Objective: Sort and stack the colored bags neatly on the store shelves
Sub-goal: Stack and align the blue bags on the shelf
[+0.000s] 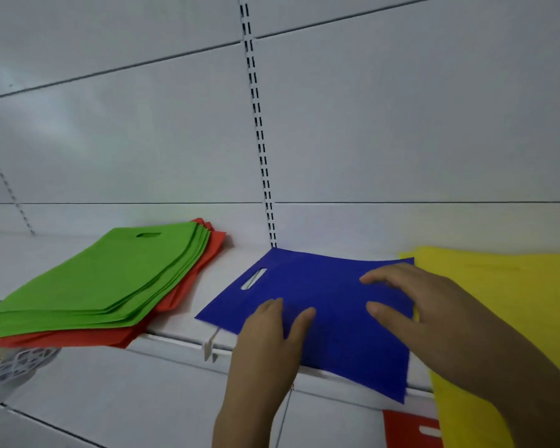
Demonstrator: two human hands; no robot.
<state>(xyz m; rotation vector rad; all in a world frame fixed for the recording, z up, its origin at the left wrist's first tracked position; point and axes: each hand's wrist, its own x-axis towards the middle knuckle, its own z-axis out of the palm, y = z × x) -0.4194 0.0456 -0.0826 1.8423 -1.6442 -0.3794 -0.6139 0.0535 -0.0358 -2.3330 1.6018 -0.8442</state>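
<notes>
Blue bag (pixel 320 286) is lying flat on the white shelf (pixel 175 342), near edge overhanging the shelf lip, handle slot facing left. Left hand (pixel 269 331) is pressing down on its near-left part, fingers straight and spread. Right hand (pixel 417 302) is resting flat on its right side, fingers extended, holding nothing, likely smoothing and squaring the bag to start a blue pile. Green bag stack (pixel 104 273) is sitting on the red bag stack (pixel 188 286) to the left, well apart. Yellow bags (pixel 505 292) are lying just right, touching the blue bag's edge. Another red bag (pixel 411 428) is showing below the shelf.
</notes>
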